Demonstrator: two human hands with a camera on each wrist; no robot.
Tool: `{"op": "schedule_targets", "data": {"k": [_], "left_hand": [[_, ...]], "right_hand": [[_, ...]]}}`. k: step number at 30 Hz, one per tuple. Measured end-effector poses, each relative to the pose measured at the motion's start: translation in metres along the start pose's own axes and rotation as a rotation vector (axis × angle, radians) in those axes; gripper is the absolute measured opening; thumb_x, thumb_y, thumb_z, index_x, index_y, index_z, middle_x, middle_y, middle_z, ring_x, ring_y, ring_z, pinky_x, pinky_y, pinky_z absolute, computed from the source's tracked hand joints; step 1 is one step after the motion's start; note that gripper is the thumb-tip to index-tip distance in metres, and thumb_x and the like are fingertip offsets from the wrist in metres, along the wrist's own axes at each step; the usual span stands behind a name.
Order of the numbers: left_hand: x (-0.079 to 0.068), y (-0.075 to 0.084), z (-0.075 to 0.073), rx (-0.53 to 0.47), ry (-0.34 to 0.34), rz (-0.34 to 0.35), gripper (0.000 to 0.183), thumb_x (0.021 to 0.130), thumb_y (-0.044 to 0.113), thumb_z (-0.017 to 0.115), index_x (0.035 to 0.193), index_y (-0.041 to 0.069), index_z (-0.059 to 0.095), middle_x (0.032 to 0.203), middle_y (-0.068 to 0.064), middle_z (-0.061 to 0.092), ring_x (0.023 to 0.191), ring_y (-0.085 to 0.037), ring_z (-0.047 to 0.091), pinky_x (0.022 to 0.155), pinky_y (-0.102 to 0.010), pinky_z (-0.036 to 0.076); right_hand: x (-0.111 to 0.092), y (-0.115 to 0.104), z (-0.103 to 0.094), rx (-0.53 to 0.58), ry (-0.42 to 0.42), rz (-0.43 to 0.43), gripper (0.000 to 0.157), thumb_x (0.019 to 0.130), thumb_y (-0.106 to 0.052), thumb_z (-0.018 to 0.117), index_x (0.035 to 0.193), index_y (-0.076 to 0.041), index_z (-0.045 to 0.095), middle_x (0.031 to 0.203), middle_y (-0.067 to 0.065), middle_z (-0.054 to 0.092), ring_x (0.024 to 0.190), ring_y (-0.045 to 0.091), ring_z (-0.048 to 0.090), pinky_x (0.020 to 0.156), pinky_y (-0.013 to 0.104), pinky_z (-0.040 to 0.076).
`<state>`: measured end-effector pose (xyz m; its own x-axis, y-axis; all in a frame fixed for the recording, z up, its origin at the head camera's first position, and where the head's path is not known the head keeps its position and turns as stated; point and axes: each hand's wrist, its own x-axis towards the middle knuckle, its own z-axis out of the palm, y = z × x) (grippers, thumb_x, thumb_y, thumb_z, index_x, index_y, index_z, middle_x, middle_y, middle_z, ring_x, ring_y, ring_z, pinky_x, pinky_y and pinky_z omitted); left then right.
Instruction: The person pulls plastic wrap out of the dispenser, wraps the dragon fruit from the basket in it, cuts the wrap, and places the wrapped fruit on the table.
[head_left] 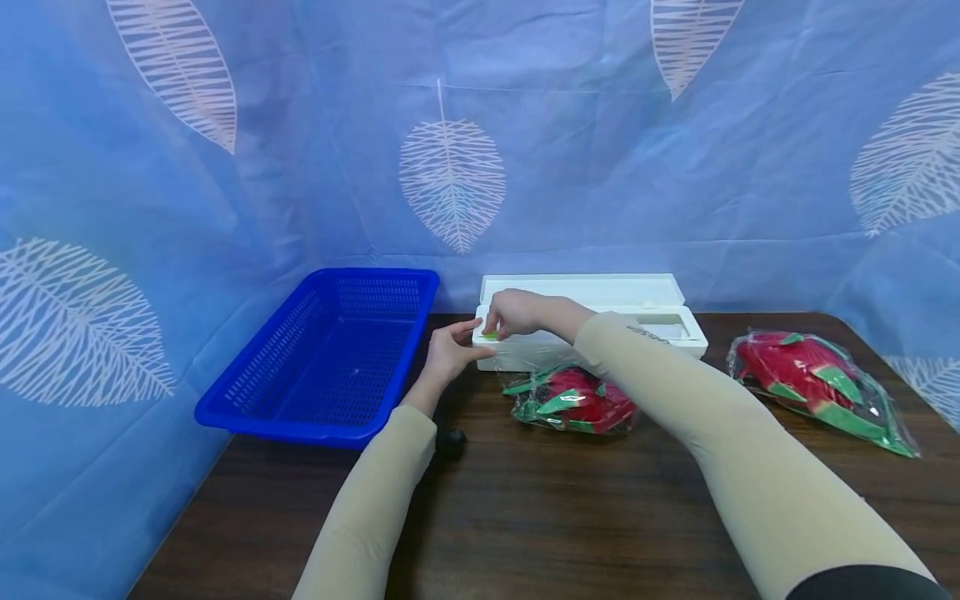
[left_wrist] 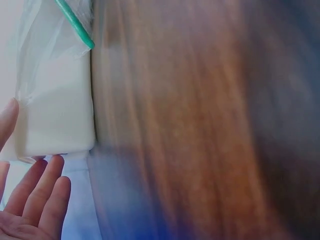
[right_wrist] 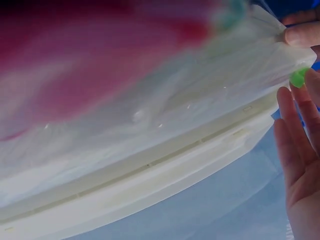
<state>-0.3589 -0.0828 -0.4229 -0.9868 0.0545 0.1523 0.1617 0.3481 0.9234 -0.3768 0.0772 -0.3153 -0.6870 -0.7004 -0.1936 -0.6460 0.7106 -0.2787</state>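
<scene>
A long white box (head_left: 517,360) stands at the back of the table with its hinged lid (head_left: 592,288) raised. My left hand (head_left: 447,354) holds the box's left end, thumb on the front and fingers around the end. Above that same end, my right hand (head_left: 517,314) pinches a small bright green piece (right_wrist: 299,77) between thumb and fingers. Just in front of the box lies a red and green dragon fruit (head_left: 573,400) in clear plastic, some of which overlaps the box front. Blurred red fruit fills the upper left of the right wrist view.
To the left sits a blue plastic basket (head_left: 315,432) with slotted sides. A second wrapped dragon fruit (head_left: 806,371) lies on the right of the dark wooden table (head_left: 570,517). Behind everything hangs a blue cloth (head_left: 555,183) with white leaf prints.
</scene>
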Motion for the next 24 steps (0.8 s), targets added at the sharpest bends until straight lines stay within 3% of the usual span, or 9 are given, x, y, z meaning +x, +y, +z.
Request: {"op": "schedule_targets", "data": {"k": [7, 14, 24], "left_hand": [[-0.001, 0.001, -0.002, 0.014, 0.005, -0.022, 0.052, 0.075, 0.016, 0.085, 0.124, 0.011, 0.068, 0.118, -0.010, 0.067, 0.112, -0.024, 0.063, 0.089, -0.036, 0.052], [-0.001, 0.002, -0.002, 0.015, 0.020, -0.019, 0.053, 0.073, 0.014, 0.086, 0.123, 0.010, 0.068, 0.116, -0.010, 0.068, 0.110, -0.023, 0.063, 0.087, -0.036, 0.052], [-0.002, 0.003, -0.001, -0.009, 0.030, -0.036, 0.055, 0.072, 0.009, 0.087, 0.123, 0.007, 0.068, 0.118, -0.014, 0.067, 0.109, -0.026, 0.064, 0.085, -0.038, 0.054]], "right_hand": [[0.002, 0.002, 0.000, 0.017, 0.033, -0.022, 0.016, 0.087, 0.005, 0.068, 0.101, 0.000, 0.076, 0.096, 0.010, 0.073, 0.089, 0.023, 0.067, 0.078, 0.032, 0.055], [0.002, 0.005, -0.001, 0.065, 0.046, 0.030, 0.013, 0.086, 0.005, 0.069, 0.095, -0.001, 0.077, 0.092, 0.009, 0.072, 0.089, 0.023, 0.066, 0.078, 0.033, 0.055], [-0.015, 0.017, -0.005, 0.107, 0.017, 0.085, 0.013, 0.086, 0.006, 0.069, 0.092, -0.002, 0.077, 0.092, 0.007, 0.070, 0.087, 0.023, 0.064, 0.077, 0.036, 0.055]]}}
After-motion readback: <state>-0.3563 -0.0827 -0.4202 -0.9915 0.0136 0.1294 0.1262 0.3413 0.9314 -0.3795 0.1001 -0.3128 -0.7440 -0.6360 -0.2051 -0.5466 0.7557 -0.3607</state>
